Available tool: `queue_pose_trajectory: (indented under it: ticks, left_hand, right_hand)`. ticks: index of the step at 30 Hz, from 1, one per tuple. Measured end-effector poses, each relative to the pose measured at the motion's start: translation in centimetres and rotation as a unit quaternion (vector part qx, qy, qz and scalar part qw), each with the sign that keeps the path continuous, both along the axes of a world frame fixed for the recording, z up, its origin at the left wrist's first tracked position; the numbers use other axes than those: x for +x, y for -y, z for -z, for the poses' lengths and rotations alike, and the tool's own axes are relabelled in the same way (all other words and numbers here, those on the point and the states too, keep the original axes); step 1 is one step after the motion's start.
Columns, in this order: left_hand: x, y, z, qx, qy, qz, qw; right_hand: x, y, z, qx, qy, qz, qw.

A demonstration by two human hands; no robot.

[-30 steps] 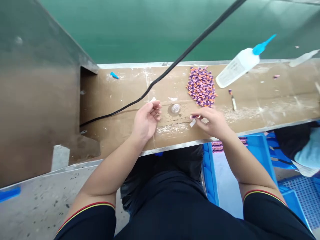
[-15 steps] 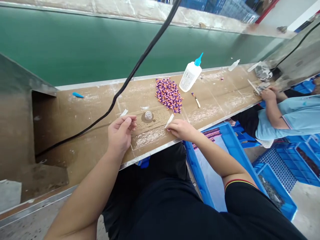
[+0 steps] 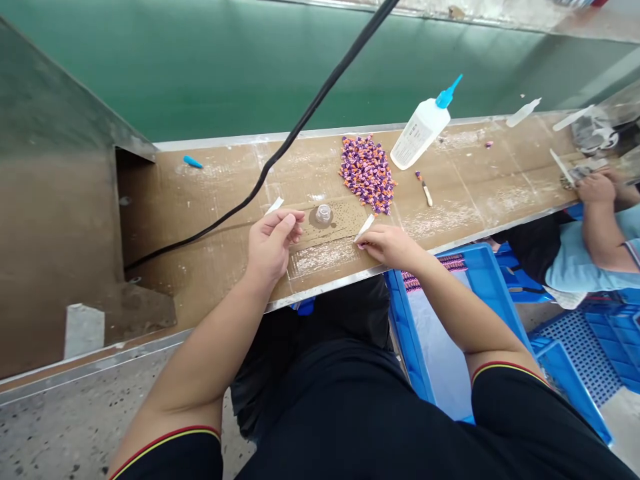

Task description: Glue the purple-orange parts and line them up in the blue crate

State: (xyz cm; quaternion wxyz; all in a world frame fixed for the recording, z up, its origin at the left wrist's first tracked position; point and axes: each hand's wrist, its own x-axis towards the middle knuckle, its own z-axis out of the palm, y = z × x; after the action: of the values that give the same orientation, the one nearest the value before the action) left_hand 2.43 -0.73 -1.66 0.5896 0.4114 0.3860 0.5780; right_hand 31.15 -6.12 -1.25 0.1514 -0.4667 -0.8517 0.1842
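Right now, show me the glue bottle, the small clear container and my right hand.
Glue bottle (image 3: 419, 136), head view, white body
Small clear container (image 3: 323, 214), head view, top
Right hand (image 3: 393, 246), head view, back of hand

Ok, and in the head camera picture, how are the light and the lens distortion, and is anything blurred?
In the head view, the wide lens bends the metal bench edge; soft light leaves a pale sheen on the green belt; the black cable throws a faint shadow; the right hand shows no strong blur.
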Motion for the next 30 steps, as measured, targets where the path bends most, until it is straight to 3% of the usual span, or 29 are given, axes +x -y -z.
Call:
queue_pose_trajectory:
  ticks: [7, 13, 22, 30]
  left_hand:
    - [-0.1, 0.0, -0.1, 0.000, 0.009, -0.002, 1.000]
    - [-0.2, 0.0, -0.1, 0.002, 0.003, 0.002, 1.000]
    - [-0.2, 0.0, -0.1, 0.002, -0.003, -0.001, 1.000]
    - [-0.4, -0.3, -0.3, -0.004, -0.025, -0.006, 1.000]
  right_hand:
    - [1.0, 1.2, 0.1, -0.016, -0.081, 0.044, 0.996]
    - [0.3, 1.4, 0.4, -0.037, -0.072, 0.119, 0.990]
    - [0.7, 0.7, -0.8, -0.073, -0.052, 0.043, 0.995]
    - [0.0, 2.0, 1.5, -0.022, -0.118, 0.133, 0.984]
